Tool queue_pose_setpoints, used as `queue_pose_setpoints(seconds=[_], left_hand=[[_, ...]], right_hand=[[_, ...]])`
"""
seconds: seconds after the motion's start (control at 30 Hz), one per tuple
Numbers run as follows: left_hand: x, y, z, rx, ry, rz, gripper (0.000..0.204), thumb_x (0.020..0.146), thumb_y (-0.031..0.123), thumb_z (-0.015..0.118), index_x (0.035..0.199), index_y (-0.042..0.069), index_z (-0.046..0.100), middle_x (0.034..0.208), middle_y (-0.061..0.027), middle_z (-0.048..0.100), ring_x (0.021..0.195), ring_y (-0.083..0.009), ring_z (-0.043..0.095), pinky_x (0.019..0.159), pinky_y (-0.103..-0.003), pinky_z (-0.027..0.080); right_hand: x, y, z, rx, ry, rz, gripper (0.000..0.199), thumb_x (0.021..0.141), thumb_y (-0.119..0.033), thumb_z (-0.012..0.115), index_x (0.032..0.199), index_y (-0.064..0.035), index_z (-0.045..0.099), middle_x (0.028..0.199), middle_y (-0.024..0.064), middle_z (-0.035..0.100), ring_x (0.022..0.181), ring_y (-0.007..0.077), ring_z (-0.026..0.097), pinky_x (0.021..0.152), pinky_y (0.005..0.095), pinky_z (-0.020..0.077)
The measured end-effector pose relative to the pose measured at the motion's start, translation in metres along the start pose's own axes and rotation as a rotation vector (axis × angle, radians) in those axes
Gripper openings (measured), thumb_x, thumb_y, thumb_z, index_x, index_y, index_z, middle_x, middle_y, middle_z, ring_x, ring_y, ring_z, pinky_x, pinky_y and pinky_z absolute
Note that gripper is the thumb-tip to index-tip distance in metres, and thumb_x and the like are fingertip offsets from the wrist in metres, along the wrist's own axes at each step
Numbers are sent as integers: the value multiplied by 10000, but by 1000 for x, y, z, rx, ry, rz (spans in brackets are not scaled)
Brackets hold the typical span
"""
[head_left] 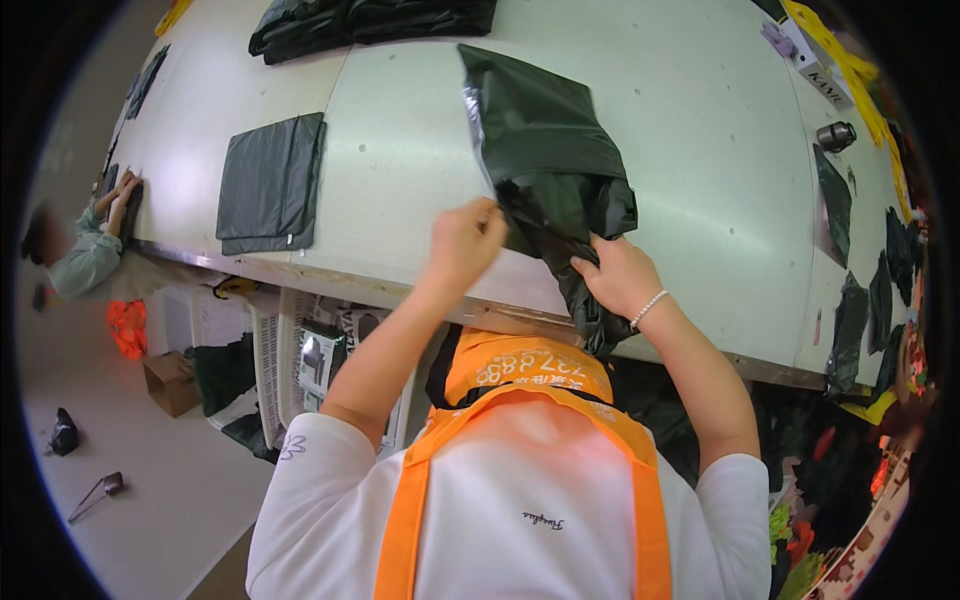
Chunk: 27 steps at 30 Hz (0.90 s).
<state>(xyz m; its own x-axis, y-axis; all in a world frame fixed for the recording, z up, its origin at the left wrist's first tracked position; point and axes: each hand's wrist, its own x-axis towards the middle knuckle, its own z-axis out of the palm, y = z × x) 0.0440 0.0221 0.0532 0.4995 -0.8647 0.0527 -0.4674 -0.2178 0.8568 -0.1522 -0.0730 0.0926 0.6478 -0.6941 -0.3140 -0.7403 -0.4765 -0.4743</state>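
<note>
A dark green, glossy sheet-like piece [545, 110], like thin plastic or coated cloth, lies on the pale table in front of me. Its far part is spread flat, while the near part is bunched and hangs over the table's front edge. My right hand [622, 282], a beaded bracelet at the wrist, is closed on the bunched folds. Beside the piece's left edge, my left hand [465, 243] is curled closed, its fingertips close to that edge; whether they pinch it is hidden. To the left lies a neatly folded dark green packet [268, 185].
A pile of dark glossy material [375, 22] lies at the table's far side. A metal flask [836, 137] and a white box [818, 70] stand far right, near more dark pieces [848, 320]. White crates [290, 350] sit below left. Another person [88, 255] works at the far left.
</note>
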Motion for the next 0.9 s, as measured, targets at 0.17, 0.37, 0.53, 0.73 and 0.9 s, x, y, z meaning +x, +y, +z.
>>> queue_pose_setpoints(seconds=[0.17, 0.37, 0.53, 0.73, 0.9], left_hand=[[-54, 16, 37, 108, -426, 398, 109, 735, 145, 627, 776, 45, 612, 635, -145, 593, 606, -317, 621, 550, -404, 475], [44, 83, 23, 373, -86, 469, 278, 712, 328, 696, 756, 56, 659, 671, -105, 626, 642, -320, 627, 590, -407, 501], [95, 69, 55, 748, -320, 374, 198, 731, 219, 649, 679, 28, 645, 646, -139, 615, 672, -321, 630, 588, -401, 510], [-8, 73, 89, 424, -434, 694, 107, 690, 137, 605, 752, 66, 654, 724, -98, 598, 651, -281, 590, 588, -380, 494], [2, 51, 8, -76, -252, 634, 473, 691, 35, 657, 1159, 78, 607, 1150, -154, 557, 1053, -293, 547, 920, -366, 416]], right_hand=[[18, 6, 3, -99, -41, 34, 267, 749, -235, 567, 812, 13, 642, 864, 259, 623, 825, 400, 617, 767, 458, 510], [2, -19, 9, -264, -39, -99, 280, 740, -299, 649, 851, -42, 657, 944, 218, 616, 821, 327, 635, 720, 404, 524], [-1, -29, 15, -408, -80, -249, 291, 727, -308, 651, 837, -38, 659, 1021, 197, 589, 908, 318, 590, 787, 396, 493], [24, 38, 89, -172, 284, -347, 376, 792, -279, 595, 1121, -96, 586, 1193, 124, 554, 1090, 287, 522, 912, 389, 433], [45, 50, 54, 316, 527, -247, 475, 849, -224, 586, 1256, -11, 467, 1297, 168, 486, 1196, 328, 450, 1018, 391, 353]])
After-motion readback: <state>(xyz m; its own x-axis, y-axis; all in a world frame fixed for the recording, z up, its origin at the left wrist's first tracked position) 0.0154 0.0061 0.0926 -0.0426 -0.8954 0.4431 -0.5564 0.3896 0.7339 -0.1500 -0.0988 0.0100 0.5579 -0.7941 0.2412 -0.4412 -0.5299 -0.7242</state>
